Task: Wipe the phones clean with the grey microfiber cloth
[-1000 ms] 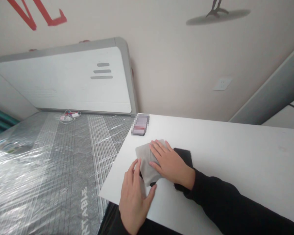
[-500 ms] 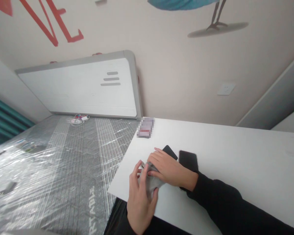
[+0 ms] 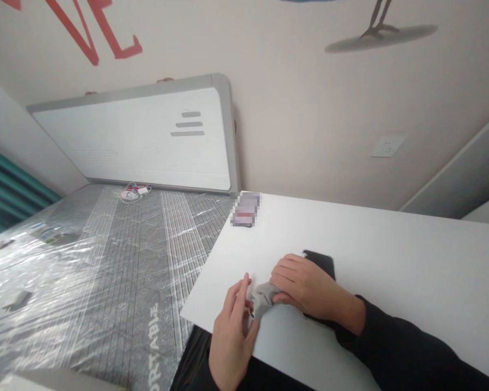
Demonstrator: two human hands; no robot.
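Observation:
A small crumpled piece of grey cloth stretches between my two hands above the white table. My left hand has its thumb and fingers around the left end of the cloth. The fingers of my right hand are closed over the other end, with the palm turned down. Behind and under the right wrist lies a black smartphone, face up and partly covered by that hand and arm. Whatever is inside or under the cloth is hidden.
A blurred-out pinkish item lies at the table's far left corner. Left of the white table is a plastic-wrapped mattress with a white headboard. A cable bundle rests by the headboard. A wall socket is at the right.
My right hand has moved right, drawing the grey cloth out longer between the hands. The dark flat object beyond the right hand is no longer visible. The view has shifted slightly.

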